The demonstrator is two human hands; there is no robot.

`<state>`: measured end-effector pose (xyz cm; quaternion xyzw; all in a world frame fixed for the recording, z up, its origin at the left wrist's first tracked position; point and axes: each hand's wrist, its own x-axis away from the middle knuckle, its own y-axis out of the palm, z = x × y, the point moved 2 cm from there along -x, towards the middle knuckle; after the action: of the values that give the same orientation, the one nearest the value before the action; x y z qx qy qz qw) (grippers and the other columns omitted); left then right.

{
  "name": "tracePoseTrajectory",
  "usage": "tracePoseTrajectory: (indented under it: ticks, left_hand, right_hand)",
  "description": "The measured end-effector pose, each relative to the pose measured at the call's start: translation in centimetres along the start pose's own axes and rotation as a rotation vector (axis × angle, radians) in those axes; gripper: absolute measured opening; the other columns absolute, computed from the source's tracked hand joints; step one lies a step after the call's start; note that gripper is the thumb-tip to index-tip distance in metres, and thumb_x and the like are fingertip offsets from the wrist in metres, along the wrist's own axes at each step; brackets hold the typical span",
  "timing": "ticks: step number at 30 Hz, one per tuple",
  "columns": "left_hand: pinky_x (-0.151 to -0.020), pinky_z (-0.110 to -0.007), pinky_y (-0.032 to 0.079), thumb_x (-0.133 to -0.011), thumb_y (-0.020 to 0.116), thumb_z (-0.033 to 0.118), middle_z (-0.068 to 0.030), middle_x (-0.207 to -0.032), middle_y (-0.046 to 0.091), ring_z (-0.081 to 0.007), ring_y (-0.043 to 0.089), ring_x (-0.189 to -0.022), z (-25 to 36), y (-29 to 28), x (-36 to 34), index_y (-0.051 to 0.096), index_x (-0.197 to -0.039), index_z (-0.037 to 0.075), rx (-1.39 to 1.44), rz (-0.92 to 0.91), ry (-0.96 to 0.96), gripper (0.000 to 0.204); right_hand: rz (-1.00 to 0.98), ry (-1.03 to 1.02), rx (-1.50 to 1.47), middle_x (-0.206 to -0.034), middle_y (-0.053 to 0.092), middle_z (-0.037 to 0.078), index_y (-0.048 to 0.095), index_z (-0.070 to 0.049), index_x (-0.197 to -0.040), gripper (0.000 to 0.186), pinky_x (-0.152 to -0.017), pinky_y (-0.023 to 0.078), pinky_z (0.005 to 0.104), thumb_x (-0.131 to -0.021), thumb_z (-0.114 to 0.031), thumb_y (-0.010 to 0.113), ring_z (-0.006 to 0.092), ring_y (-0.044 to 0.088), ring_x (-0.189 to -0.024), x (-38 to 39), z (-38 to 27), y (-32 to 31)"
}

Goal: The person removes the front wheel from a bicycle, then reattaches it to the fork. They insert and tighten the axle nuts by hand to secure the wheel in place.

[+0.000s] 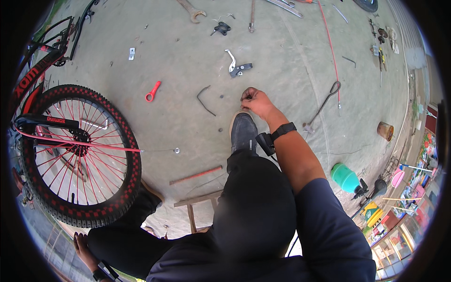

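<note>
My right hand [256, 101] reaches down to the ground just beyond the tip of my dark shoe [244, 131]. Its fingers are pinched together around something small and dark that I cannot make out. Closest to it are a small dark piece [221, 96], a bent black hex key [204, 101] and a silver-and-black brake lever [238, 68]. Down at the lower left, my left hand [84, 251] lies beside my bent knee with its fingers apart, holding nothing that shows. The bicycle wheel [135, 164], with red spokes and a red-checked tyre, stands near that knee.
A red cable [117, 148] with a bare wire end sticks out past the wheel. Around lie a red ring-ended tool [152, 91], a large wrench [191, 11], a long metal rod [322, 108], a red strip [195, 175], a green spray bottle [345, 177] and a rusty can [385, 131].
</note>
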<state>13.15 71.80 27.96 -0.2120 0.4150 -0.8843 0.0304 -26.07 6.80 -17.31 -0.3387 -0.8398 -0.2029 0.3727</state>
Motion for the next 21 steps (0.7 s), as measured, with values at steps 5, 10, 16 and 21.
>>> tracePoseTrajectory:
  ticks: [5, 10, 16, 21]
  left_hand:
    - [-0.099, -0.032, 0.047, -0.102, 0.059, 0.034, -0.0130, -0.128, 0.062, -0.0195, 0.059, -0.114, -0.2, -0.3, 0.0, 0.047, -0.147, 0.005, -0.006, -0.029, 0.030, 0.055]
    - [-0.104, -0.035, 0.045, -0.102, 0.060, 0.034, -0.0168, -0.134, 0.059, -0.0232, 0.058, -0.121, -0.5, -0.5, 0.1, 0.046, -0.147, 0.005, -0.003, -0.043, 0.011, 0.056]
    - [-0.102, -0.035, 0.046, -0.101, 0.060, 0.032, -0.0149, -0.133, 0.060, -0.0225, 0.059, -0.118, -0.7, -0.6, -0.1, 0.048, -0.146, 0.006, 0.020, -0.020, 0.002, 0.053]
    - [-0.101, -0.035, 0.046, -0.101, 0.061, 0.033, -0.0152, -0.133, 0.060, -0.0229, 0.058, -0.118, -1.1, -1.4, -0.3, 0.047, -0.147, 0.007, -0.004, -0.011, -0.015, 0.054]
  right_hand:
    - [-0.263, 0.013, 0.127, -0.081, 0.064, 0.003, 0.065, -0.002, -0.093, 0.013, -0.062, 0.052, 0.0274, -0.080, 0.000, 0.068, 0.0119, 0.064, -0.071, 1.0, -0.5, 2.8]
    - [-0.403, -0.375, 0.893, -0.086, 0.070, 0.009, 0.070, -0.008, -0.094, 0.020, -0.073, 0.054, 0.0381, -0.075, -0.010, 0.073, 0.0255, 0.069, -0.082, 1.6, 0.1, 6.2]
    - [-0.469, -0.439, 1.435, -0.109, 0.068, 0.012, 0.071, -0.010, -0.098, 0.017, -0.083, 0.056, 0.0445, -0.082, -0.012, 0.068, 0.0338, 0.068, -0.100, 2.9, 0.2, 10.4]
    - [-0.513, -0.476, 1.574, -0.108, 0.066, 0.013, 0.067, -0.008, -0.106, 0.021, -0.084, 0.056, 0.0434, -0.086, -0.010, 0.061, 0.0331, 0.068, -0.102, 3.0, 1.4, 11.2]
